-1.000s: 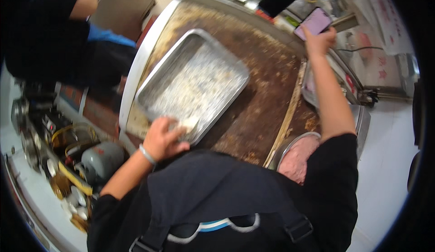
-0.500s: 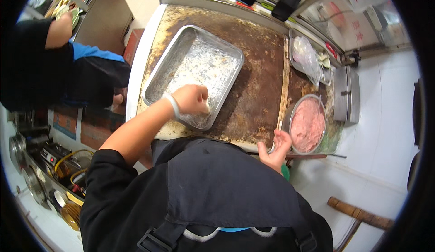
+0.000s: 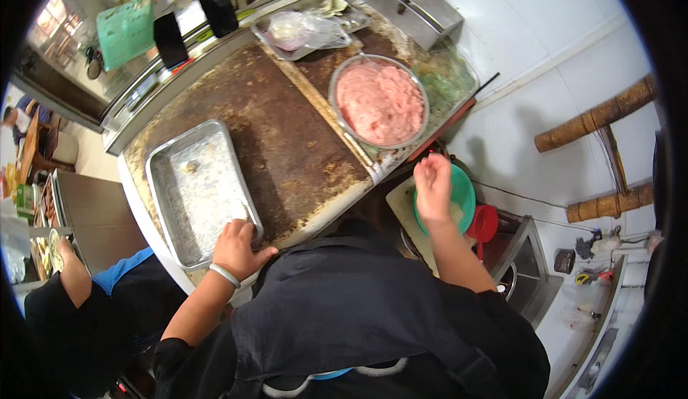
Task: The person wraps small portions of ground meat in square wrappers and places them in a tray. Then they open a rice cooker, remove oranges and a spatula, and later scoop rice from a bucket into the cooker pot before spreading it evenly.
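My left hand (image 3: 239,248), with a pale band on its wrist, is at the near right corner of a shallow metal tray (image 3: 161,198). Its fingers reach over the rim while the thumb sticks out to the side. Just past the fingertips lies a small pale piece (image 3: 244,210), and a pale lump (image 3: 189,167) rests farther up the tray. My right hand (image 3: 433,187) is raised over a green basin (image 3: 464,195), fingers loosely bent, with nothing visible in them. Beyond it stands a round metal bowl of pink minced meat (image 3: 380,103).
A bagged item (image 3: 304,32) lies in a small tray at the back, beside a metal box (image 3: 414,6). Below right hang a red scoop (image 3: 484,221) and a metal shelf frame. Bamboo poles (image 3: 595,116) jut from the right wall. A co-worker's hand (image 3: 69,263) is at far left.
The view has swung right, bringing the green basin into sight. My right hand has moved from the table edge to over the basin. My left hand's pinch has loosened at the tray's near corner.
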`<state>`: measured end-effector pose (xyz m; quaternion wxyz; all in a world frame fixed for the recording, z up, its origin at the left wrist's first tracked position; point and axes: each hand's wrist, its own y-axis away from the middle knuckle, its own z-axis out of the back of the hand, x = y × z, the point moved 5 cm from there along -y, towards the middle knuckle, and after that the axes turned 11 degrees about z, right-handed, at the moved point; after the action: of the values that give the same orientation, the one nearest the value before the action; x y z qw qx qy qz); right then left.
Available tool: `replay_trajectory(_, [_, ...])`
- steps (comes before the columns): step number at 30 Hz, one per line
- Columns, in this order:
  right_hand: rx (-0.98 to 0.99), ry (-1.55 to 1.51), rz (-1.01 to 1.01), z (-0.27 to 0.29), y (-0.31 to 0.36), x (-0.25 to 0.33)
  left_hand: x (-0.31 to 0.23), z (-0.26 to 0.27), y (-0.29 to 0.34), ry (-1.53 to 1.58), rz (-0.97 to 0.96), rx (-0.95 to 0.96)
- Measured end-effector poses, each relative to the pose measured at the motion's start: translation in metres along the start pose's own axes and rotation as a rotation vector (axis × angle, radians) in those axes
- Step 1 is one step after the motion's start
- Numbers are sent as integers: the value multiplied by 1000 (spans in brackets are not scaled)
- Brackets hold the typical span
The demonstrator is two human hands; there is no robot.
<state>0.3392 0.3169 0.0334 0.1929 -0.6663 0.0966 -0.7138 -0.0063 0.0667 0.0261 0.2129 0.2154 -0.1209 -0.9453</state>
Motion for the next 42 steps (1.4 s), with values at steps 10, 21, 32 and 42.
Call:
replay_trajectory(10, [208, -187, -680, 14, -204, -96, -74, 23, -7, 219, 18, -585])
replay_trajectory(21, [896, -474, -700, -103, -159, -61, -153, -30, -85, 1887, 462, 261])
replay_trajectory(32, [754, 720, 462, -207, -298, -76, -100, 24, -87, 2075, 645, -362])
replay_trajectory(42, [1076, 873, 226, -292, -387, -146, -33, 16, -119, 1866, 710, -691])
